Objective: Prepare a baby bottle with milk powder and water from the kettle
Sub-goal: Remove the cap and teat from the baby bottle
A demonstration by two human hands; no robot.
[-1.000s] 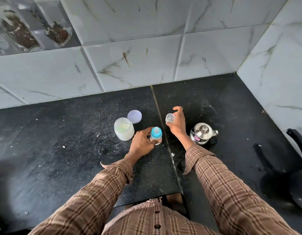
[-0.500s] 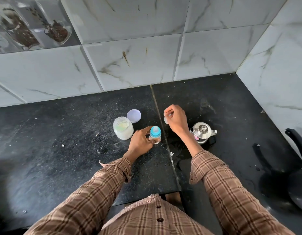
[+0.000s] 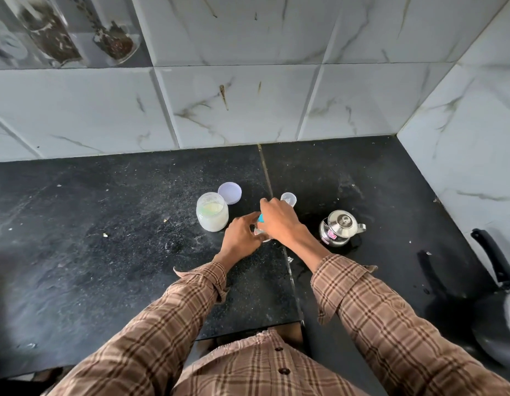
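Marbled white wall tiles (image 3: 248, 104) back a black speckled stone counter (image 3: 105, 252) that meets a second tiled wall on the right. At the right edge sits a dark frying pan with a black handle (image 3: 496, 270), only partly in view. Both arms wear brown plaid sleeves (image 3: 376, 310) reaching toward the middle of the counter.

Near the seam in the stone stands an upright frosted plastic jar of pale milk powder (image 3: 212, 214), its mouth open, with its round lilac lid (image 3: 230, 192) lying flat just behind it. To the right, well apart from the jar, sits a small shiny steel kettle (image 3: 341, 228), upright, lid on, spout pointing right.

Between jar and kettle stands the clear baby bottle with a blue teat collar (image 3: 261, 224), long axis upright, top pointing at the camera, mostly hidden by the hands. The left hand (image 3: 240, 238) curls round its body from the left. The right hand (image 3: 279, 221) lies over its top, fingers bent down around the blue collar. Just behind the right hand stands a small clear plastic cap (image 3: 288, 199), apart from the bottle.
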